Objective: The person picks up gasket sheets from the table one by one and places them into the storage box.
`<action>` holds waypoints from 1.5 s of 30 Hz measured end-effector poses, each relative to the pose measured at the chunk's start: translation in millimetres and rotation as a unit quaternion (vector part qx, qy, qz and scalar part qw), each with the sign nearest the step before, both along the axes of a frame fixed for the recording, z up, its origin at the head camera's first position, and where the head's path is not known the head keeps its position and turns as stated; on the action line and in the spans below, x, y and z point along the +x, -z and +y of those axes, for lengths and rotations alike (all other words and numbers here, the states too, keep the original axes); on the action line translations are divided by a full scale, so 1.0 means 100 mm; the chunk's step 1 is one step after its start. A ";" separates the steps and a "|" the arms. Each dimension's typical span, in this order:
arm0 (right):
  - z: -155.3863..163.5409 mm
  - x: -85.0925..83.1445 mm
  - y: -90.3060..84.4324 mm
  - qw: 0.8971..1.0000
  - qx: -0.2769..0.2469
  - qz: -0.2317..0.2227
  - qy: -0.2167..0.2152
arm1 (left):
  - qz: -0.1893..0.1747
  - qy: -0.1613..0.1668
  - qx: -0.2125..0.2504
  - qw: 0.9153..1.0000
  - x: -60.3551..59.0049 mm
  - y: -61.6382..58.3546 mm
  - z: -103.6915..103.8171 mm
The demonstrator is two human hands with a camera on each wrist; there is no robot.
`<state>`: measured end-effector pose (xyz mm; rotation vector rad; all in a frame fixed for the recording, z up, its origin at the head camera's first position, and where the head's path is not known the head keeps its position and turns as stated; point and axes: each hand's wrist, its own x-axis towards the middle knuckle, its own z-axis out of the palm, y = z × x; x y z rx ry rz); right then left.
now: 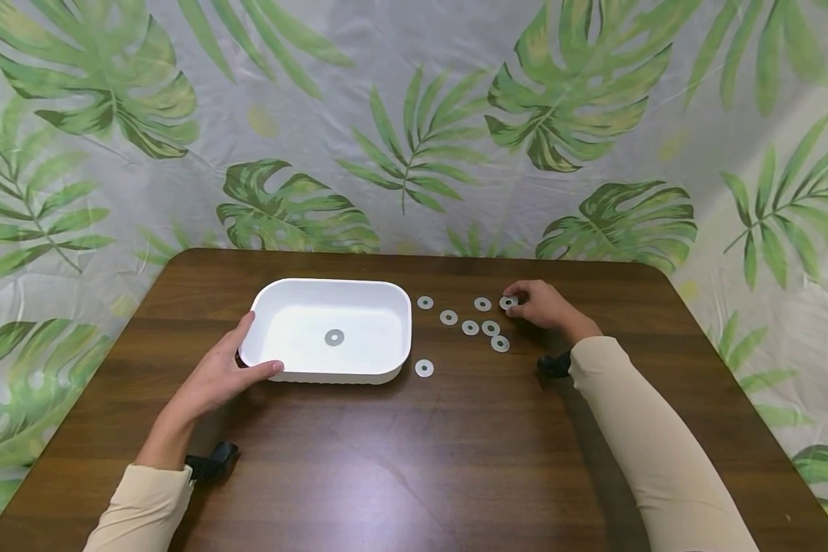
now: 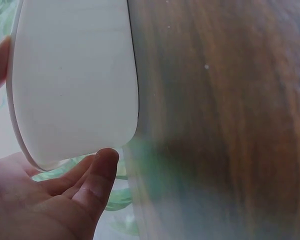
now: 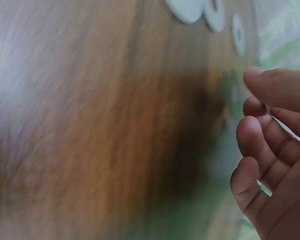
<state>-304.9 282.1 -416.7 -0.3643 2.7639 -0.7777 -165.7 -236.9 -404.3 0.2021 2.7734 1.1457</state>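
My left hand (image 1: 224,372) grips the left end of a white tray (image 1: 341,377), thumb at the front rim and fingers along the side. In the left wrist view the tray's outer wall (image 2: 75,85) fills much of the picture, fingertips against its end. One flat grey washer (image 1: 328,338) lies on the tray floor. Over at the right, my right hand (image 1: 545,306) pinches another washer (image 1: 504,303) between thumb and fingers. Only a thin edge of that washer (image 3: 268,109) shows in the right wrist view.
Several loose washers lie between tray and right hand, among them a washer (image 1: 500,343) touching its neighbour and a lone washer (image 1: 424,368) near the tray's front right corner. Behind the brown wooden table (image 1: 414,475) hangs a leaf-patterned curtain (image 1: 414,138).
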 end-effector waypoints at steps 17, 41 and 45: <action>-0.51 0.09 -0.52 0.995 -0.075 0.005 -0.059 | -0.024 -0.017 0.045 0.999 0.01 0.00 0.03; -1.28 0.33 -0.98 0.978 -0.109 0.037 -0.172 | -0.034 -0.020 0.067 0.997 0.00 0.02 0.03; -1.39 0.36 -1.01 0.974 -0.123 0.035 -0.186 | -0.035 -0.023 0.070 0.997 0.01 0.02 0.03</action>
